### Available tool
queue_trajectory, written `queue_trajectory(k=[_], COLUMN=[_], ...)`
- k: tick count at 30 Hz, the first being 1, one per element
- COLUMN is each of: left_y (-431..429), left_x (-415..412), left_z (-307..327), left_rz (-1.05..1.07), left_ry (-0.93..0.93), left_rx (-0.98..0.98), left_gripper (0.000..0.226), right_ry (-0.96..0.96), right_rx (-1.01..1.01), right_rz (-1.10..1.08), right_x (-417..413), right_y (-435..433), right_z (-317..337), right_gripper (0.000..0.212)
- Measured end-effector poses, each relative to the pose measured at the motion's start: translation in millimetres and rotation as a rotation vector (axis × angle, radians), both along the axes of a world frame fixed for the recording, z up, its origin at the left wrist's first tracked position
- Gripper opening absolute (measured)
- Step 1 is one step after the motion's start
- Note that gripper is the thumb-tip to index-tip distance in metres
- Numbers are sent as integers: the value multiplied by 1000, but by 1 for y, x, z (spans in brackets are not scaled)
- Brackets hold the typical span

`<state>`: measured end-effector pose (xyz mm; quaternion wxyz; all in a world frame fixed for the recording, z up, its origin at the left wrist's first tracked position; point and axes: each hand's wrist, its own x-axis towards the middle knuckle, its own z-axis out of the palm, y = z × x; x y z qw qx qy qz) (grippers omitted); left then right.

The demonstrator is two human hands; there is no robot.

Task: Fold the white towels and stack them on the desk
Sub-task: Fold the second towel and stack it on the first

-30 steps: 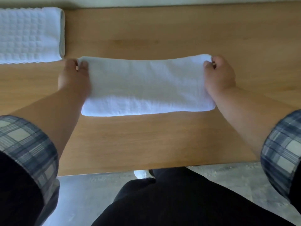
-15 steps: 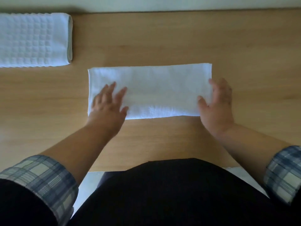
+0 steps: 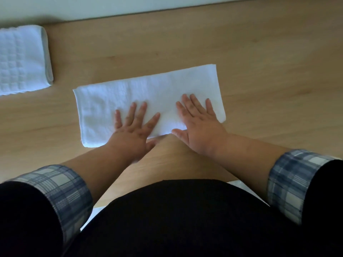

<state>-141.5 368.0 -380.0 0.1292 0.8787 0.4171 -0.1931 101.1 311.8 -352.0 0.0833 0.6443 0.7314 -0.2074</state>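
At ten o'clock on the light wooden worktop (image 3: 259, 52) lay one folded white waffle towel (image 3: 22, 60). The left hand (image 3: 133, 134) and right hand (image 3: 198, 128), fingers (image 3: 143, 110) spread, flattened a white half-folded towel strip (image 3: 148, 93); further folding and stacking likely remained.

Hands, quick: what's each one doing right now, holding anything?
Left hand: open, fingers straight, pressing flat on the towel.
Right hand: open, fingers spread, pressing flat on the same towel; holding nothing.

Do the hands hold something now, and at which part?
Nothing is gripped. The left hand and the right hand press flat, fingers straight, on the near half of the long white towel.
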Motion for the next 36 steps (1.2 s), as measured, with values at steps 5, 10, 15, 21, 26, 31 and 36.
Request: queue_trajectory(k=[5, 10, 15, 21, 26, 31, 36], left_y=[-1, 0, 0, 0, 0, 4, 22], left_x=[2, 2, 2, 2, 0, 10, -7], left_z=[0, 4, 5, 5, 9, 23, 16], left_rz=[13, 9, 3, 1, 6, 137, 313], left_ry=[0, 49, 64, 29, 45, -113, -83], left_rx=[2, -14, -27, -30, -51, -6, 83], left_gripper=[82, 84, 85, 86, 85, 71, 67], right_ry=[101, -20, -14, 63, -82, -70, 83], right_rx=[57, 45, 21, 89, 47, 74, 126], right_rz=[126, -42, -121, 52, -124, -119, 196], right_x=[-45, -3, 7, -41, 13, 21, -2], right_y=[22, 21, 22, 64, 72, 69, 30], right_z=[-7, -20, -13, -16, -24, -18, -17], right_gripper=[74, 73, 68, 61, 73, 71, 66])
